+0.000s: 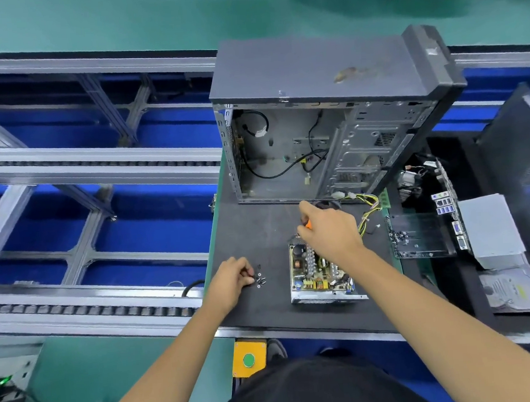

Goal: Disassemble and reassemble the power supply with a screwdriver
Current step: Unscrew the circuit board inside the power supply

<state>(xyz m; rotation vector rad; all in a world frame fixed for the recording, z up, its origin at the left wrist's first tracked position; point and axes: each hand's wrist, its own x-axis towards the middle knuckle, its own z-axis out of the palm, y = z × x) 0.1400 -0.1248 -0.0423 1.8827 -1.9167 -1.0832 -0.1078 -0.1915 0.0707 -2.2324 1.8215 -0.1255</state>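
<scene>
On the black mat [259, 229] in front of the empty PC case [330, 116], the power supply [318, 276] is sitting with its cover off and the circuit board showing. Right hand [330, 227] is wrapped around the screwdriver [307, 224], only a bit of orange handle peeks out, hovering over the far end of the supply. Left hand [231, 278] is at the little pile of screws [260, 279] just left of the unit, fingertips pinched together at the pile's edge, looks like it's pinching one but honestly too small to be sure

My guess is it's the point of collecting or fetching a screw. Tips for this bit: take one screw at a time, keep the rest bunched so none roll off the mat's edge toward the conveyor rails [96, 169]. Seat the screw by fingers first, then bring the driver in straight and upright, light pressure, don't let the tip skid onto the board. Watch the yellow wire bundle [367, 211] behind the unit so it doesn't get trapped
</scene>
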